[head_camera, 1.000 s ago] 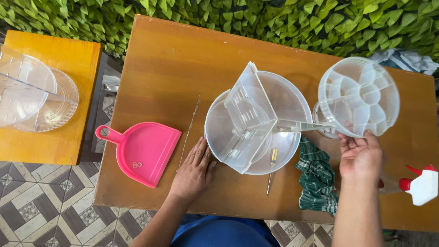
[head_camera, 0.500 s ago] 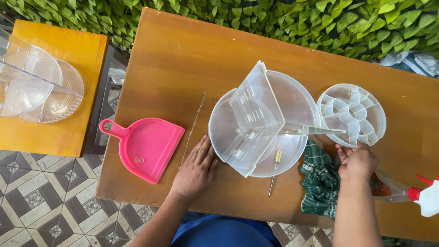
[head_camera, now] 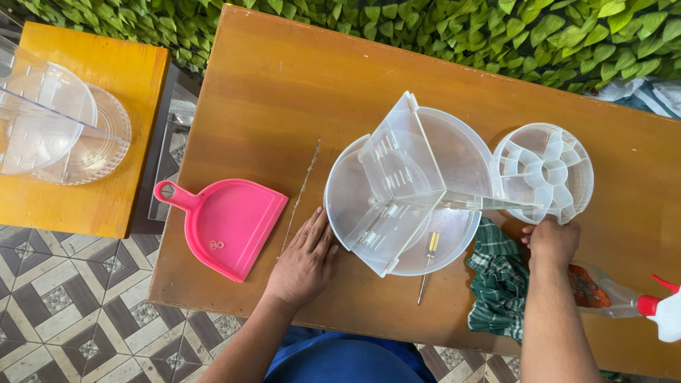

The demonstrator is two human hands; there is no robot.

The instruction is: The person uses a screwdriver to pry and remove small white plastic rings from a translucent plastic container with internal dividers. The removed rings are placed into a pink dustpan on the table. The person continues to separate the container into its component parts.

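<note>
Round divided tray lowered from upright to nearly flat on the bench since a second ago

The clear compartment tray [head_camera: 546,171] now faces its open cells upward, being round with no clear long axis, and sits at the right of the large clear bowl assembly [head_camera: 408,191]; the right hand [head_camera: 552,241] grips its near rim, fingers closed on it, while the left hand [head_camera: 305,259] lies open and flat on the bench [head_camera: 284,85], well apart from the tray, beside the pink dustpan [head_camera: 230,223]

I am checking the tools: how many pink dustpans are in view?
1. The pink dustpan lies on the wooden table, just beside the left hand.
</note>
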